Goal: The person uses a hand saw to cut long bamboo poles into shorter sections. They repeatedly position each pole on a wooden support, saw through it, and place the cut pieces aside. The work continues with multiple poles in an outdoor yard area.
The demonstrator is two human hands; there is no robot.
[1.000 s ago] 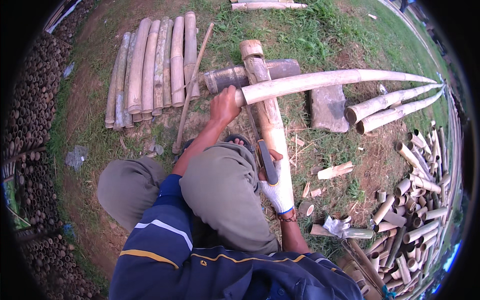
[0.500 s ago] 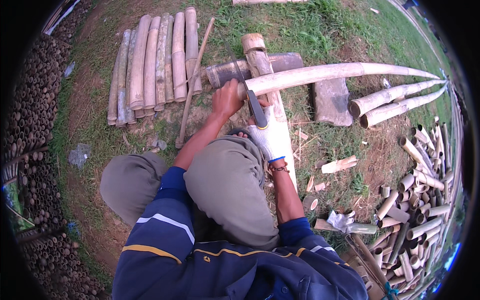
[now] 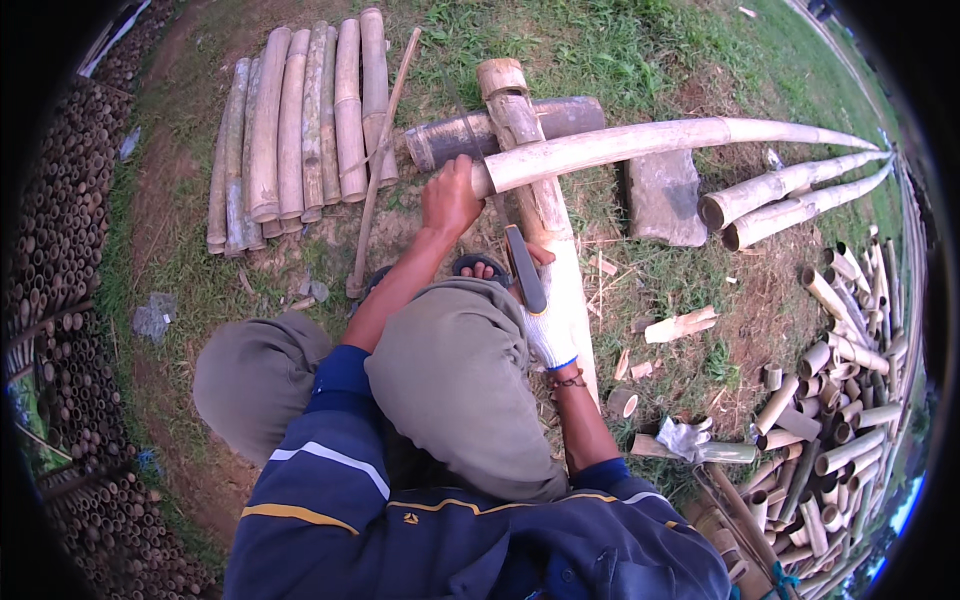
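My left hand (image 3: 450, 199) is closed around the near end of a long pale bamboo pole (image 3: 620, 146). In a white knit glove, my right hand (image 3: 549, 325) grips the dark handle of a hand saw (image 3: 524, 268). Its thin blade crosses the pole just right of my left fingers and runs on past it, blurred toward the tip. Under the pole lies a thick notched bamboo support (image 3: 543, 215), propped on a dark bamboo log (image 3: 452, 144). My right fingers are partly hidden behind the saw handle.
Cut bamboo lengths (image 3: 292, 130) lie in a row at the far left, beside a thin stick (image 3: 384, 165). A flat stone block (image 3: 664, 200) and two more poles (image 3: 790, 190) are on the right. A heap of short bamboo pieces (image 3: 850, 355) lies at the lower right.
My right hand has pulled the saw back toward my body, so its handle sits lower. My left hand stays on the pole's end.
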